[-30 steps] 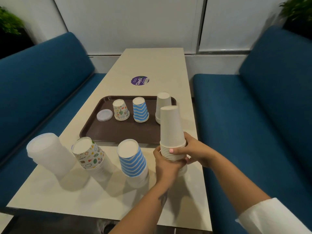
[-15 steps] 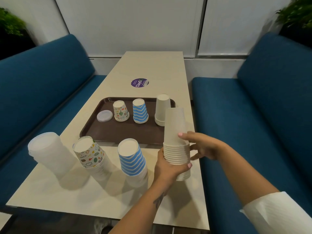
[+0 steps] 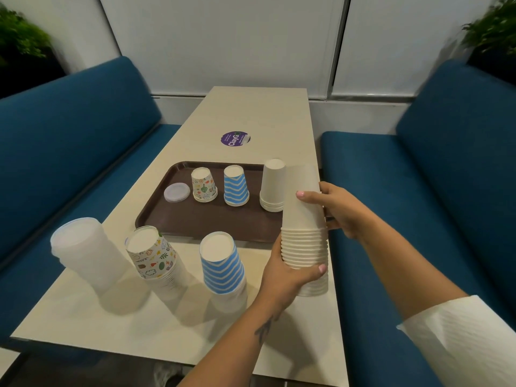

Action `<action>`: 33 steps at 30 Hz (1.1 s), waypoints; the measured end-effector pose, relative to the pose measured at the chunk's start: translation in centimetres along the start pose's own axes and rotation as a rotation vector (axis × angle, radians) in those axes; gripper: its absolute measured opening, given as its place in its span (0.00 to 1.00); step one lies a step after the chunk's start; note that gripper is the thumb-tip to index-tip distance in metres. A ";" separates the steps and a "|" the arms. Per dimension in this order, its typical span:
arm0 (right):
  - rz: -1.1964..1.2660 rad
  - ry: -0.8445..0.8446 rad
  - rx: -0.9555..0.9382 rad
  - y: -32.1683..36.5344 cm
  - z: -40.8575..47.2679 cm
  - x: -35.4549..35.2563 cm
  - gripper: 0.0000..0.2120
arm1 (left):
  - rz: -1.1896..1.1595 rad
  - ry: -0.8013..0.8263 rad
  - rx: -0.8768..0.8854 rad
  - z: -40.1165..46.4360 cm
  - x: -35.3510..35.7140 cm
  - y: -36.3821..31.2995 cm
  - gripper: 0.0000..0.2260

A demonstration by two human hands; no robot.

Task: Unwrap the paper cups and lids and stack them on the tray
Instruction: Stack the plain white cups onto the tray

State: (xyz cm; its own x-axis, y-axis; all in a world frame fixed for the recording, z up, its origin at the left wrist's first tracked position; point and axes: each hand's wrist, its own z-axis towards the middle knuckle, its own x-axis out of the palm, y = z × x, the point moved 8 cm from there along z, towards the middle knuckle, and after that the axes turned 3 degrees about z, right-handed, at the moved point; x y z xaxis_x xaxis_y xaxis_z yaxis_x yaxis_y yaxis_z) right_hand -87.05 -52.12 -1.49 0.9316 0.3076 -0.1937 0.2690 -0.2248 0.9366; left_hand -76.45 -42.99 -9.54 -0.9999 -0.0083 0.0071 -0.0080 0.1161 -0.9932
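Head view: beige table (image 3: 259,113) between blue benches (image 3: 72,127), white wall panels (image 3: 223,37) behind.

A round purple sticker (image 3: 235,139) on the bench (image 3: 259,113), at 12 o'clock from the tray (image 3: 156,216), reads "ClayGo"; its smaller print is illegible.

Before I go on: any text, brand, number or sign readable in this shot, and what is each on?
"ClayG": white letters on the round purple sticker on the table, beyond the tray; its right end is covered by a pale patch.
Smaller print along the sticker's edge: too small to read.
The cups show only patterns, no readable text.
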 end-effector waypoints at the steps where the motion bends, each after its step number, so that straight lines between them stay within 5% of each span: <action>1: 0.029 -0.003 -0.005 0.2 0.0 -0.1 0.30 | -0.001 0.006 -0.002 0.0 0.0 0.1 0.39; 13: 0.052 0.037 0.041 1.1 0.0 -0.1 0.28 | 0.021 0.011 0.066 0.1 0.1 -0.9 0.48; 33: 0.102 -0.036 0.021 2.9 1.0 -1.2 0.28 | 0.006 -0.022 0.028 -1.0 -0.2 0.2 0.39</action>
State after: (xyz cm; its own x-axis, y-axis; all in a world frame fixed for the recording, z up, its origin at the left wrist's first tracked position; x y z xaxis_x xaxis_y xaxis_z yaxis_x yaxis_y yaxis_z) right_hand -87.16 -54.11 1.17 0.9625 0.2488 -0.1084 0.1770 -0.2728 0.9457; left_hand -76.25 -41.99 -9.61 -0.9996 -0.0293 -0.0014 -0.0012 0.0880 -0.9961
